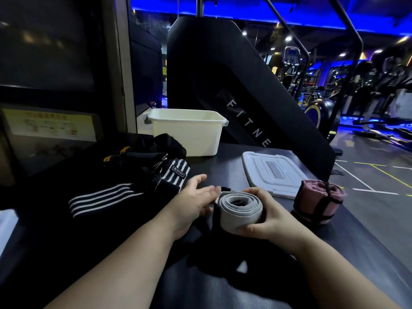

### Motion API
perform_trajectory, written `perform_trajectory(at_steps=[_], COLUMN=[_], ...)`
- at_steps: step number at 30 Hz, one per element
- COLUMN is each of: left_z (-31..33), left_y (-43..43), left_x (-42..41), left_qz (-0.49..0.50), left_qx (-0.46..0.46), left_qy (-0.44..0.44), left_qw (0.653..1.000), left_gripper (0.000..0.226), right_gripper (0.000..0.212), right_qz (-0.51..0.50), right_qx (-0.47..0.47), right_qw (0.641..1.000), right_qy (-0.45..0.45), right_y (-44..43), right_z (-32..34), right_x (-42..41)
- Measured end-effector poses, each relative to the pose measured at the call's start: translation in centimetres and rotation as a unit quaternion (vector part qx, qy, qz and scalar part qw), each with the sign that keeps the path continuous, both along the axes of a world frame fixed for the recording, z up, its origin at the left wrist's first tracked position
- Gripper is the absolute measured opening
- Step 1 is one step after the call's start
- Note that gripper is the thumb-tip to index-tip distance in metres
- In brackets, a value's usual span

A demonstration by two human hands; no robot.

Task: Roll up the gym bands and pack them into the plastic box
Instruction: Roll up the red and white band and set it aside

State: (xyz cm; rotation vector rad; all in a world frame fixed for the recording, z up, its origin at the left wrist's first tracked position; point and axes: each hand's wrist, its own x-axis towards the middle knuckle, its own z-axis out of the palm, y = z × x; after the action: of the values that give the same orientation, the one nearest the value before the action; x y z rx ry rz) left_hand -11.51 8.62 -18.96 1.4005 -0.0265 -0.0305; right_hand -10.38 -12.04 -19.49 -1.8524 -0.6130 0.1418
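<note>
The grey roll [239, 209] is gripped by the right hand [266, 216]; the left hand [194, 197] lies open, fingers straight. If that grip is eased, the roll could spring loose (no tie is seen) before the box [186, 131] is reached.

A gym: exercise machines [316, 108], probably ellipticals, under blue lighting.

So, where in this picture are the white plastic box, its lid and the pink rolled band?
white plastic box [187, 137]: head view, on its front wall.
lid [273, 173]: head view, on the flat middle panel.
pink rolled band [317, 201]: head view, on the side of the roll.
</note>
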Motion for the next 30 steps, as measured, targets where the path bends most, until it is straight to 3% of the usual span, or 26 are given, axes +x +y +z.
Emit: perform_trajectory(at_steps=[4, 10, 18, 23, 30], left_z=[0.2, 0.0, 0.0, 0.4, 0.5], left_y=[0.0, 0.8, 1.8, 2.2, 2.0], left_x=[-0.2, -0.1, 0.0, -0.1, -0.4], left_qz=[0.009, -0.038, -0.008, -0.015, -0.017], left_qx=[-0.022, 0.04, 0.153, 0.173, 0.268], left_qy=[0.022, -0.024, -0.041, -0.055, -0.112], left_qw=[0.999, 0.998, 0.987, 0.983, 0.957], left_gripper=[0.035, 0.014, 0.01, 0.014, 0.017], right_gripper=[0.083, 0.081, 0.073, 0.077, 0.081], right_qz=[0.036, 0.048, 0.067, 0.084, 0.093], right_qx=[0.005, 0.024, 0.029, 0.033, 0.031], right_qw=[0.999, 0.997, 0.995, 0.993, 0.992], right_qy=[0.034, 0.049, 0.063, 0.072, 0.082], right_y=[-0.6, -0.8, -1.5, -1.5, -1.7], right_z=[0.2, 0.2, -0.2, 0.1, 0.2], right_x=[0.1, 0.2, 0.7, 0.8, 1.4])
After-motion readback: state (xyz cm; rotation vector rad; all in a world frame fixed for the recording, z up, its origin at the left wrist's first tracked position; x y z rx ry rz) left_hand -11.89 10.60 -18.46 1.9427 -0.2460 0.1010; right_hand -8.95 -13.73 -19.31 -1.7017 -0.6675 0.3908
